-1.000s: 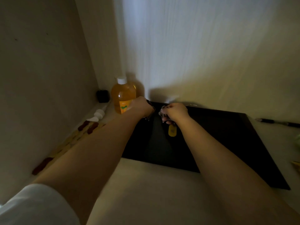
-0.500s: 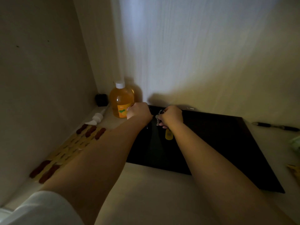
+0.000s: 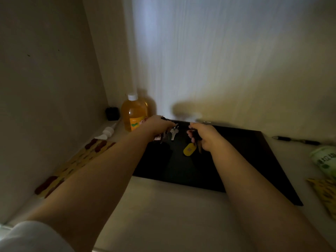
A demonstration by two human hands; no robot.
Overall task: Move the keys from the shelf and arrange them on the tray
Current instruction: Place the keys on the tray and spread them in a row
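A black tray (image 3: 251,157) lies flat on the pale shelf against the back wall. My left hand (image 3: 158,125) hovers over the tray's far left corner, closed on a bunch of silver keys (image 3: 173,133) that dangles below the fingers. My right hand (image 3: 205,135) is over the tray's far middle, closed on a second key set. Its yellow tag (image 3: 190,149) hangs down close to the tray; I cannot tell whether it touches. The keys inside both fists are mostly hidden.
An orange-liquid bottle (image 3: 134,113) with a white cap stands left of the tray by the wall. A small black object (image 3: 112,113) sits in the corner, a white nozzle (image 3: 107,132) and a yellow patterned sheet (image 3: 76,160) along the left. A pen (image 3: 296,140), green roll (image 3: 325,159) and yellow packet (image 3: 325,190) lie right.
Both hands were close together at the tray's far edge; they have drawn apart, the right hand going right, and the silver keys and yellow tag now hang in plain sight.
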